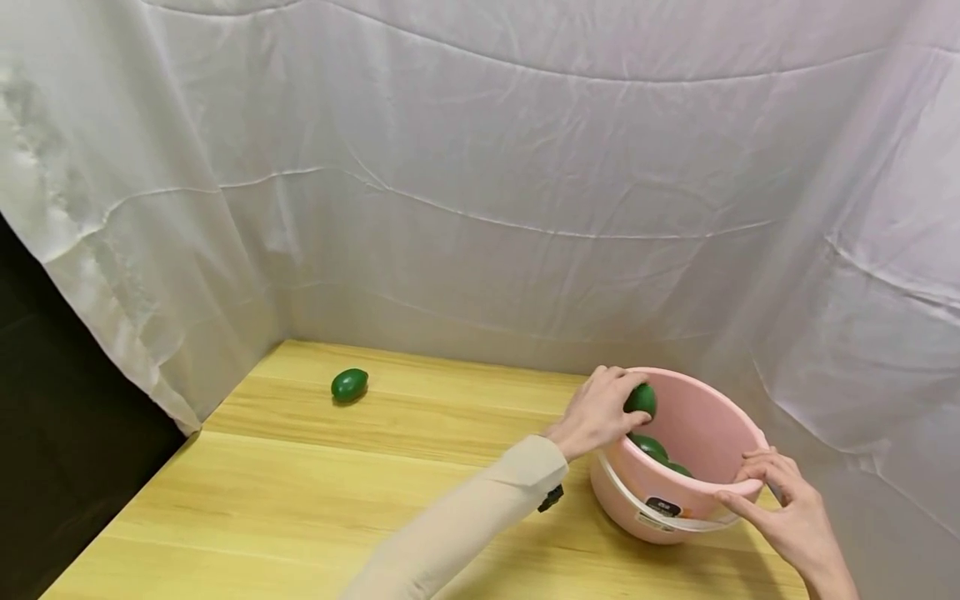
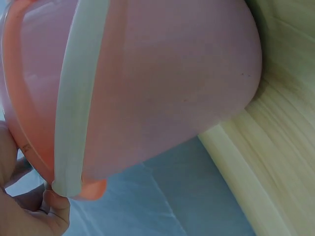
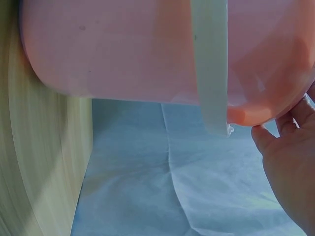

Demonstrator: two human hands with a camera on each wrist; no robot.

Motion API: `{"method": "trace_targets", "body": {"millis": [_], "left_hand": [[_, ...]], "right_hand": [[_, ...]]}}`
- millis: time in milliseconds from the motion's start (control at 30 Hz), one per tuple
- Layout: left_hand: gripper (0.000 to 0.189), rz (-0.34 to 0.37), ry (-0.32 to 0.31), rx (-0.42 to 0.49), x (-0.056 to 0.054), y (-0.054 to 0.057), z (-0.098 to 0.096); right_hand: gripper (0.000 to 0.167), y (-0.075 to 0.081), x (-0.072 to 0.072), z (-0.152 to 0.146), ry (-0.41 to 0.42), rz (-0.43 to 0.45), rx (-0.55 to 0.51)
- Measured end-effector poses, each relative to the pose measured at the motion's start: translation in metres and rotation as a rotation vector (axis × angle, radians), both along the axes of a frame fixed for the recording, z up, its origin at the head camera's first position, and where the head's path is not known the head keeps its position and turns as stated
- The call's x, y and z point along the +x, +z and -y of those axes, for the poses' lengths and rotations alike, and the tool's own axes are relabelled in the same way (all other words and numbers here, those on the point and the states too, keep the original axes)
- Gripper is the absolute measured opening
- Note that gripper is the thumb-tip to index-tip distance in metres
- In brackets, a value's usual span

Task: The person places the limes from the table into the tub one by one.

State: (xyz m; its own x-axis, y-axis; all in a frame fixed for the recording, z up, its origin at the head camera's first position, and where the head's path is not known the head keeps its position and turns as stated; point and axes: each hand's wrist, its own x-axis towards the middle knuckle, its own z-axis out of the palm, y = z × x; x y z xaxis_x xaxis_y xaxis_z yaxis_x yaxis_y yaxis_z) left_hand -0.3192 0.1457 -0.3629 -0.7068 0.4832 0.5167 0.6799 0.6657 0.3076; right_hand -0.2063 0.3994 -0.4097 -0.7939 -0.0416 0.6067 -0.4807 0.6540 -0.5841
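Observation:
A pink bucket [image 1: 705, 417] with a white handle band stands tilted slightly on the wooden table in the head view. My left hand [image 1: 600, 408] reaches over its left rim and grips a dark green oval fruit [image 1: 642, 402] just inside the opening. Below that fruit, several more green fruits [image 1: 649, 447] lie in the bucket, partly hidden by its wall. On the near right rim, my right hand [image 1: 795, 508] pinches the edge, thumb outside and fingers over the inside. Both wrist views show the bucket's side close up; the held fruit is hidden there.
One more glossy green oval fruit [image 1: 350, 385] lies far left on the wooden table [image 1: 247, 492]. Hanging pale cloth [image 1: 487, 275] encloses the table's back and right side. A dark area [image 1: 67, 400] lies beyond the left edge.

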Motion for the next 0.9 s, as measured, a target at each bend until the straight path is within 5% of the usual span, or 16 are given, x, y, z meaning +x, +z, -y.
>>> {"method": "trace_targets", "body": {"millis": [333, 900], "left_hand": [[0.026, -0.032, 0.008, 0.041, 0.0, -0.002, 0.006], [0.021, -0.021, 0.012, 0.095, -0.003, 0.002, 0.031]], "right_hand": [[0.033, -0.002, -0.002, 0.0, -0.005, -0.015, -0.005], [0.031, 0.002, 0.0, 0.004, -0.02, -0.006, 0.019]]}}
